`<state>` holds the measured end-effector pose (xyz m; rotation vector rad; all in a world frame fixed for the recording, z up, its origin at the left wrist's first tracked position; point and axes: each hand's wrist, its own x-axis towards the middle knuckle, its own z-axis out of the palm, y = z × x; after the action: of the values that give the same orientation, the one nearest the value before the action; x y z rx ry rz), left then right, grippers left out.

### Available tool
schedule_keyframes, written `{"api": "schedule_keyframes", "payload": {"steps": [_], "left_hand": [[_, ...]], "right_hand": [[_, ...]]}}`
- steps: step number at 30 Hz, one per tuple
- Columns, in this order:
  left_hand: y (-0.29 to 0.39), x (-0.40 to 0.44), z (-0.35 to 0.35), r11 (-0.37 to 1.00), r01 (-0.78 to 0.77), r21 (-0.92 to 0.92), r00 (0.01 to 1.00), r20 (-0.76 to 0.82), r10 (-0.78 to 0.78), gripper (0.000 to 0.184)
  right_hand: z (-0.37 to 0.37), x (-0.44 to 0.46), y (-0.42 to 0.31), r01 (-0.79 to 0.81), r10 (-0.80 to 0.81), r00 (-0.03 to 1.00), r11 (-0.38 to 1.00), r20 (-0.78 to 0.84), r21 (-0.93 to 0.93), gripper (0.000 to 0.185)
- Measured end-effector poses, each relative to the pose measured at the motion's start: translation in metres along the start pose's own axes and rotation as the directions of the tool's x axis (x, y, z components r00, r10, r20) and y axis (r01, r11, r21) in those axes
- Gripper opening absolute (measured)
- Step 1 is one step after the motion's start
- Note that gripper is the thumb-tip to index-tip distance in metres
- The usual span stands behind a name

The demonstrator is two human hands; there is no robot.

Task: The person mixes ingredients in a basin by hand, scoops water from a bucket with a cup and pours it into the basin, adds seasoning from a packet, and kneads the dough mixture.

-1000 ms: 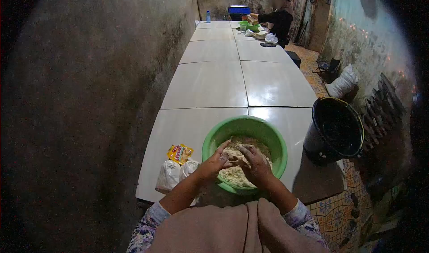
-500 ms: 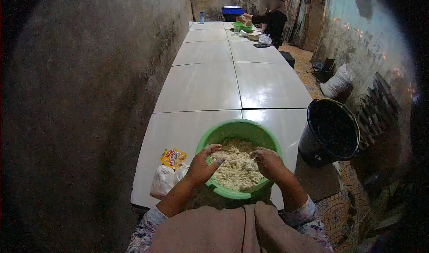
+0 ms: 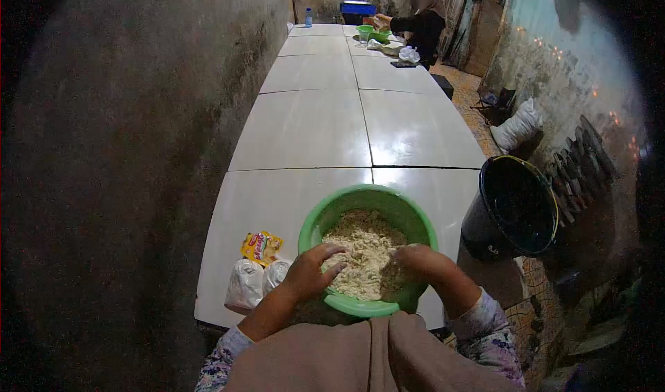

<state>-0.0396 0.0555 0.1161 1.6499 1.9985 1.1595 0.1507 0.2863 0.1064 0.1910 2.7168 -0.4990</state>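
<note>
A green plastic basin (image 3: 353, 307) stands at the near end of the tiled table, holding crumbly, pale floury dough (image 3: 364, 253). My left hand (image 3: 313, 269) reaches over the basin's left side, thumb and fingers apart, with the fingertips at the edge of the dough. On the opposite side, my right hand (image 3: 424, 264) dips into the basin; its fingers point down and are hidden against the dough. Left of the basin are a yellow packet (image 3: 262, 247) and two white plastic bags, the larger bag (image 3: 244, 284) beside the smaller bag (image 3: 276, 274).
A black bucket (image 3: 509, 208) stands right of the table. At the table's far end, another person (image 3: 424, 28) works over a green basin (image 3: 374, 34). A bottle (image 3: 308, 18) stands at the far left. A white sack (image 3: 517, 125) leans by the right wall.
My right hand has lowered and turned down into the dough from the basin's right side. My left hand has moved slightly down and left. The camera view has shifted a little.
</note>
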Motion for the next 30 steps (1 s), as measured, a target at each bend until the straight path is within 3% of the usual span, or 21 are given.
{"api": "schedule_keyframes", "payload": {"steps": [1,3,4,7,8,9,11,12,14,15,17,18,19,21,22,25,27,29,30], "left_hand": [[0.000,-0.001,0.001,1.000,0.001,-0.003,1.000,0.001,-0.001,0.035],[0.005,-0.001,0.005,0.999,0.037,-0.012,0.994,-0.101,-0.038,0.031],[0.002,0.000,0.010,0.999,-0.025,-0.027,0.989,-0.149,0.021,0.028],[0.001,0.000,0.010,1.000,-0.014,-0.011,0.993,-0.116,0.013,0.026],[0.003,0.000,0.009,1.000,-0.012,-0.020,0.991,-0.131,0.010,0.025],[0.002,0.000,0.009,1.000,-0.012,-0.020,0.991,-0.131,0.009,0.025],[-0.002,-0.001,0.010,0.999,-0.035,-0.028,0.990,-0.136,0.031,0.024],[0.001,-0.001,0.009,0.997,-0.033,-0.070,0.990,-0.139,0.023,0.023],[-0.005,-0.003,0.012,0.998,-0.055,-0.022,0.991,-0.125,0.052,0.022],[-0.008,-0.004,0.012,0.997,-0.073,0.025,0.991,-0.111,0.076,0.022],[-0.004,-0.004,0.011,0.998,-0.069,0.011,0.991,-0.116,0.070,0.021],[-0.004,-0.004,0.011,0.997,-0.074,0.003,0.991,-0.110,0.073,0.021],[-0.004,-0.004,0.010,0.997,-0.079,-0.005,0.991,-0.107,0.078,0.021],[-0.002,-0.006,0.009,0.997,-0.075,0.012,0.989,-0.130,0.076,0.020],[-0.003,-0.007,0.009,0.997,-0.080,-0.007,0.986,-0.148,0.078,0.019],[-0.006,-0.006,0.010,0.992,-0.060,-0.110,0.990,-0.133,0.045,0.018],[-0.003,-0.006,0.009,0.995,-0.095,-0.018,0.981,-0.171,0.090,0.018],[-0.003,-0.006,0.010,0.996,-0.085,0.000,0.985,-0.154,0.084,0.017],[-0.002,-0.006,0.009,0.997,-0.077,-0.013,0.986,-0.147,0.075,0.018]], "right_hand": [[0.011,0.000,-0.007,-0.002,0.002,1.000,1.000,0.003,0.000,0.030],[0.018,0.013,-0.028,0.165,-0.165,0.986,0.986,0.021,0.026,0.031],[0.011,0.016,-0.040,-0.049,0.018,0.994,0.952,0.105,0.302,0.032],[-0.031,0.025,-0.064,-0.025,0.008,0.994,0.988,0.113,0.152,0.039],[-0.027,0.043,-0.052,-0.114,0.102,0.984,0.990,0.145,0.082,0.047],[-0.019,0.054,-0.032,-0.033,0.032,0.999,0.999,-0.031,-0.029,0.049],[-0.025,0.072,-0.013,-0.174,0.183,0.967,0.982,-0.177,0.067,0.052],[-0.022,0.076,-0.015,-0.175,0.185,0.967,0.982,-0.177,0.068,0.052],[-0.016,0.087,-0.025,-0.147,0.150,0.987,0.987,0.056,-0.060,0.054],[0.030,0.106,-0.006,0.052,-0.063,0.991,0.994,-0.118,-0.099,0.052],[0.041,0.103,-0.022,0.186,-0.187,0.981,0.982,-0.053,-0.020,0.046],[-0.007,0.069,-0.064,0.037,-0.035,0.999,0.994,-0.024,0.106,0.033],[-0.015,0.069,-0.059,0.038,-0.037,0.999,0.994,-0.018,0.101,0.033],[-0.025,0.063,-0.049,0.096,-0.087,0.988,0.994,-0.131,0.058,0.026],[-0.028,0.064,-0.050,-0.045,0.055,0.979,0.997,-0.195,0.055,0.022],[-0.036,0.050,-0.052,0.059,-0.018,0.948,0.991,-0.317,0.121,0.032],[-0.033,0.042,-0.067,0.228,-0.187,0.964,0.947,-0.190,0.228,0.037],[0.032,0.070,-0.055,0.169,-0.174,0.982,0.983,0.078,0.071,0.033],[0.033,0.070,-0.062,0.164,-0.166,0.986,0.982,0.008,0.089,0.029]]}}
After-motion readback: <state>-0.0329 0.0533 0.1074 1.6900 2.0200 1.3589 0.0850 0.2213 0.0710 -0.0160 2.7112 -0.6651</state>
